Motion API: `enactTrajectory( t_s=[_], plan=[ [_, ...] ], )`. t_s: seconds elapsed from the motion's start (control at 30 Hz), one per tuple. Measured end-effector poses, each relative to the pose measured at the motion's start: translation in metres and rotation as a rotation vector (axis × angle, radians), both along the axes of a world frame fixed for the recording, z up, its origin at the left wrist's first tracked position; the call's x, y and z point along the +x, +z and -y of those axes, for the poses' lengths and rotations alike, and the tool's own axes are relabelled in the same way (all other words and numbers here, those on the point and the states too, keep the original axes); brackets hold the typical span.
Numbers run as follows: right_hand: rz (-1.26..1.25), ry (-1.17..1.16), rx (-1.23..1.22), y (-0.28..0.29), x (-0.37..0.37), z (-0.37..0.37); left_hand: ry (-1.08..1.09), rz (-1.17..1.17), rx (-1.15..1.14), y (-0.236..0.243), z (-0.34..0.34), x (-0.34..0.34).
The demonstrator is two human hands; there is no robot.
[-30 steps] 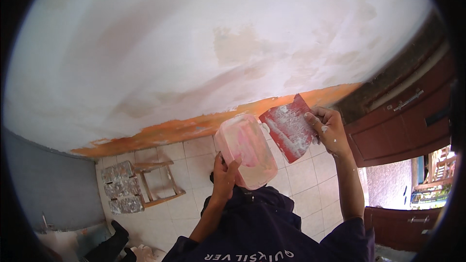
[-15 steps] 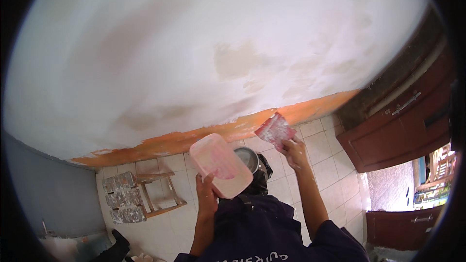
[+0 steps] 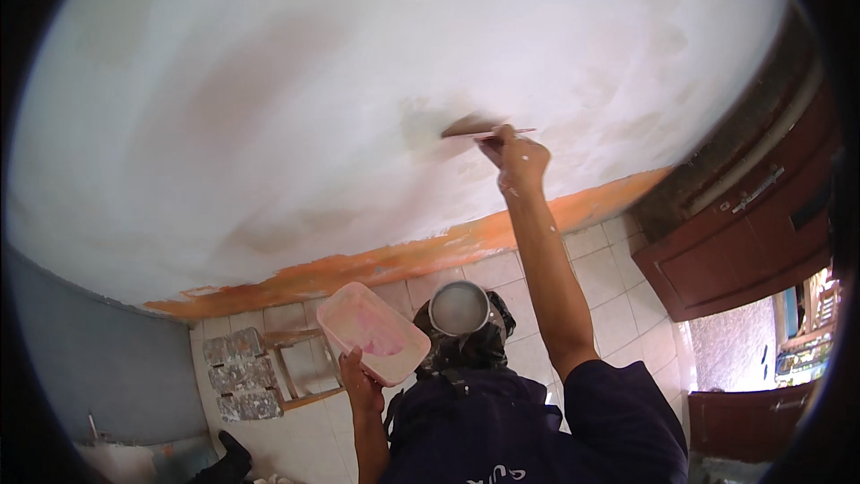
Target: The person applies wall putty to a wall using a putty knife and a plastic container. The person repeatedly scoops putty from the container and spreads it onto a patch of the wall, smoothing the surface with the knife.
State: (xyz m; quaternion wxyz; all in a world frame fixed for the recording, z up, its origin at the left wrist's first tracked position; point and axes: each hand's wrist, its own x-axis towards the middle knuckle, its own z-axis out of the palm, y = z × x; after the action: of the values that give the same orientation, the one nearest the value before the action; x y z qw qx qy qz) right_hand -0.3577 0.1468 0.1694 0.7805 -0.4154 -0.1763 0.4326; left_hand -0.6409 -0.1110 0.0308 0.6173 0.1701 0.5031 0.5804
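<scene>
My right hand [image 3: 522, 159] is closed on a flat, thin reddish putty scraper [image 3: 468, 135], seen almost edge-on. The scraper is up against the white wall [image 3: 287, 81], at the right of a beige patch [image 3: 423, 122]. Lower and to the left, my left hand [image 3: 361, 383] grips the near edge of a shallow pale-pink plastic tub [image 3: 348, 312] with rounded corners. Pink-and-white paste is smeared inside it. Dried white specks show on my right hand and forearm.
An orange strip [image 3: 394, 260] runs along the wall's base. In front of my body stands a round bucket [image 3: 460, 334] amid black plastic [image 3: 466, 354]. A paint-spattered wooden stool [image 3: 242, 372] lies left on the tiles. Right are a brown door [image 3: 735, 255] and a doorway; a dark boot [image 3: 235, 457] shows lower left.
My right hand has moved up from over the floor to the wall with the scraper, my arm stretched out. My left hand and the tub have shifted left and slightly down, uncovering the bucket.
</scene>
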Motion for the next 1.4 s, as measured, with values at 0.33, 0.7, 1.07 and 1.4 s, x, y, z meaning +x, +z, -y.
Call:
enactTrajectory(
  t_s=[0.33, 0.7, 1.07, 1.4],
  plan=[
    [0.058, -0.181, -0.299, -0.168, 0.018, 0.030, 0.114, 0.078, -0.051, -0.002, 0.000, 0.006],
    [0.197, -0.163, -0.012, -0.047, 0.002, 0.045, 0.089, 0.023, -0.012, -0.013, 0.000, -0.016],
    [0.056, -0.066, -0.085, -0.049, -0.005, -0.028, 0.202, 0.045, -0.028, -0.012, -0.008, -0.015],
    [0.058, -0.165, -0.240, -0.134, 0.000, 0.042, 0.119, 0.093, -0.050, 0.000, -0.022, -0.005]
  ],
)
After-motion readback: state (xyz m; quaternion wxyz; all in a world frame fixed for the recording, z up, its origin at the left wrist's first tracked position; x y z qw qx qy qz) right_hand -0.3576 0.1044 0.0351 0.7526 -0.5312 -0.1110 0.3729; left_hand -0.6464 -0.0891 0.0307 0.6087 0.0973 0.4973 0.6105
